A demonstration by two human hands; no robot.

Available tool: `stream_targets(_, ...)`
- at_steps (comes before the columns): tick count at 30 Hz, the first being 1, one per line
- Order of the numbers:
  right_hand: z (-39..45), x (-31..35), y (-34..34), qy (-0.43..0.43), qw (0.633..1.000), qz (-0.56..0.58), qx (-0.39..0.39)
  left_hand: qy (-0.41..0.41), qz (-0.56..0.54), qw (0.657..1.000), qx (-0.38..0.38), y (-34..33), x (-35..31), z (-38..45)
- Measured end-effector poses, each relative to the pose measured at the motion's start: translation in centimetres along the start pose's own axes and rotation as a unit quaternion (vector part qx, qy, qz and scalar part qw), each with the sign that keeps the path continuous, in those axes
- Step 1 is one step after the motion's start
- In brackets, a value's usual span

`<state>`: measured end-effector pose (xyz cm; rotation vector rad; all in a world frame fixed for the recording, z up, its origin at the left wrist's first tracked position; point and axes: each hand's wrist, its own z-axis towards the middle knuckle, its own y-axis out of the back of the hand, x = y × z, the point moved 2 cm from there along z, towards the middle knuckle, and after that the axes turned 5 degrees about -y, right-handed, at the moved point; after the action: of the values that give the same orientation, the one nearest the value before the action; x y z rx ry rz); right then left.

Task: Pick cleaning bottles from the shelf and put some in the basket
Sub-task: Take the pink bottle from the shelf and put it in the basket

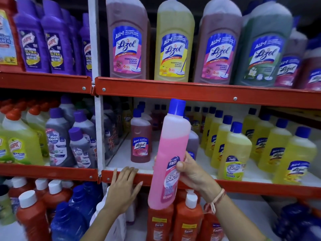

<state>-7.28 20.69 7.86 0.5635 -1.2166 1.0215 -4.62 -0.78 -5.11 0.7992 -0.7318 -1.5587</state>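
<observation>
Red steel shelves (191, 92) fill the head view, packed with cleaning bottles: big Lizol jugs (173, 40) on the top tier, purple Harpic bottles (57, 37) to their left, yellow bottles (234, 150) along the middle tier at right, and orange bottles (188, 218) with white caps on the bottom tier.

A pink bottle (171, 153) with a blue cap is out in front of the middle tier, clear of the shelf board and leaning a little to the right at the top. The right hand (191, 171) grasps it around the label, thumb across the front and fingers wrapped behind. That mid-body grip probably keeps the weight balanced and the liquid steady while it is carried away from the row. One red Lizol bottle (140, 141) stands alone on the white board just left of it, with bare board around it, so the pink bottle likely came from that gap.

The left hand (124, 186) holds nothing; its palm lies flat on the red front edge of the middle tier, fingers spread, which looks like a brace while leaning toward the stock.

No basket is visible, so I cannot tell where it sits. The bottle seems picked but not yet put away.
</observation>
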Motion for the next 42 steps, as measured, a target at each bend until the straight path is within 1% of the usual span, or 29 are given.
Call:
stream_targets(4,-1.4,0.4,0.8,-0.029,0.997,0.042,0.055,0.016,0.015,1.0,0.006,-0.1,-0.5,-0.1)
stream_targets(7,-2.8,1.2,1.3,-0.037,0.996,0.045,0.064,0.034,0.016,0.999,0.011,0.1,-0.9,-0.2)
stream_targets(10,-4.1,2.1,2.2,-0.034,0.997,0.028,0.061,0.088,-0.04,0.995,0.003,2.0,-3.1,0.6)
stream_targets(12,-5.0,2.5,2.7,-0.025,0.999,0.008,0.036,0.108,-0.126,0.985,-0.037,4.6,-6.1,1.6)
stream_targets(13,-5.6,2.6,2.9,-0.015,1.0,-0.003,0.016,0.109,-0.192,0.973,-0.074,6.4,-8.0,2.0)
stream_targets(15,-6.7,2.8,3.1,0.007,0.999,-0.026,-0.031,0.096,-0.337,0.927,-0.13,10.4,-11.9,2.9)
stream_targets(17,-7.7,2.9,3.3,0.02,0.996,-0.051,-0.076,0.049,-0.454,0.879,-0.137,13.9,-15.5,3.7)
stream_targets(18,-8.1,2.9,3.5,0.025,0.993,-0.062,-0.1,0.016,-0.49,0.862,-0.13,15.3,-17.0,4.0)
stream_targets(20,-8.9,2.7,4.0,0.031,0.987,-0.074,-0.14,-0.043,-0.519,0.847,-0.105,17.0,-19.2,4.4)
stream_targets(22,-9.5,2.3,4.3,0.035,0.983,-0.081,-0.162,-0.062,-0.519,0.849,-0.079,17.2,-20.3,4.7)
stream_targets(24,-10.2,2.0,4.7,0.039,0.979,-0.091,-0.178,-0.047,-0.515,0.853,-0.077,16.6,-21.0,4.7)
stream_targets(25,-10.6,1.8,4.8,0.037,0.977,-0.099,-0.183,-0.032,-0.521,0.849,-0.077,16.3,-21.2,4.6)
stream_targets(28,-12.0,0.6,5.5,0.013,0.972,-0.123,-0.2,0.011,-0.562,0.824,-0.066,14.6,-21.6,3.9)
stream_targets(30,-13.1,-1.0,6.0,-0.011,0.968,-0.136,-0.211,0.027,-0.567,0.822,-0.053,12.9,-21.5,3.1)
stream_targets(36,-17.3,-8.6,7.0,-0.126,0.951,-0.157,-0.233,0.105,-0.559,0.821,0.041,5.4,-20.7,-1.4)
stream_targets(39,-19.5,-12.8,7.6,-0.194,0.941,-0.163,-0.225,0.134,-0.552,0.818,0.091,0.7,-20.0,-4.5)
stream_targets(42,-21.6,-17.1,8.4,-0.24,0.924,-0.206,-0.214,0.162,-0.547,0.811,0.128,-3.6,-20.0,-8.0)
